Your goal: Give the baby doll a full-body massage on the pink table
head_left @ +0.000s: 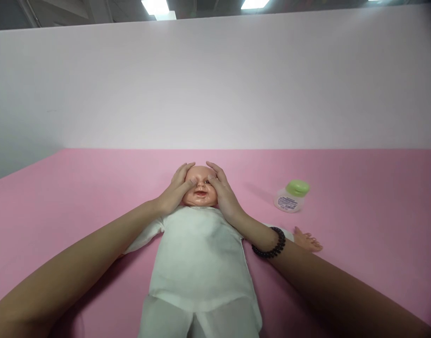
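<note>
A baby doll [201, 253] in white clothes lies on its back, its head toward the far side. My left hand [176, 190] rests along the left side of the doll's head, thumb on the cheek near the eye and fingers curving over the temple. On the other side, my right hand [225, 191] cups the head in the same way, its thumb by the doll's other eye. Both hands have their fingers apart, touching the head. The doll's nose and mouth show between the thumbs. A black beaded bracelet [270, 243] circles my right wrist.
A clear bottle [288, 202] with a green cap stands to the right, beyond the doll's outstretched hand [306, 240]. The pink surface [370, 211] ends at a white wall or partition [215, 84]. Ceiling lights show above it.
</note>
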A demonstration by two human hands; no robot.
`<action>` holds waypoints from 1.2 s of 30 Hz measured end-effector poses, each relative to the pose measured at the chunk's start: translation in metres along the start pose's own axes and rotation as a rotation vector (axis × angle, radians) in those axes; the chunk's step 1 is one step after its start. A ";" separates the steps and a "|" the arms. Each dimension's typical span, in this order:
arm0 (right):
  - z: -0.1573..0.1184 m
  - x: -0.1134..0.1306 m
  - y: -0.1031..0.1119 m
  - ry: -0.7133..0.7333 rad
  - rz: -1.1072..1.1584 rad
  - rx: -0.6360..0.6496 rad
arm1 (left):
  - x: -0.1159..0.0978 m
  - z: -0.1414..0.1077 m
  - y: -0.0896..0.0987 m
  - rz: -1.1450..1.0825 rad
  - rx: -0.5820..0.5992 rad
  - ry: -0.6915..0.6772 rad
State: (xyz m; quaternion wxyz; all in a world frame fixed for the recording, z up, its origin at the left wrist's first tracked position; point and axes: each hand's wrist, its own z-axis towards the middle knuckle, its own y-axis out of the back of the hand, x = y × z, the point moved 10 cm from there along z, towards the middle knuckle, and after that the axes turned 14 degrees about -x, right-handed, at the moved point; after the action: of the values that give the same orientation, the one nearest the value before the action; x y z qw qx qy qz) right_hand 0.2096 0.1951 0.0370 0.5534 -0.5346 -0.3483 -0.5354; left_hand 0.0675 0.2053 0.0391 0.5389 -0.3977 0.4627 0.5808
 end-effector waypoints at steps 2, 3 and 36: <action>-0.001 0.001 -0.002 0.010 0.004 0.034 | -0.011 -0.003 0.000 0.096 0.052 -0.152; -0.002 0.000 -0.003 0.005 0.001 0.049 | -0.015 -0.005 -0.001 0.121 0.091 -0.198; -0.012 -0.015 -0.001 -0.088 0.023 0.458 | -0.015 -0.018 -0.009 0.175 0.403 -0.275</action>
State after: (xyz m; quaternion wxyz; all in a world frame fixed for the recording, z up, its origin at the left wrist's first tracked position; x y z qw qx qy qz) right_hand 0.2036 0.1872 0.0206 0.6507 -0.4217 -0.4784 -0.4123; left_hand 0.0771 0.1839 0.0484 0.6128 -0.1578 0.5242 0.5699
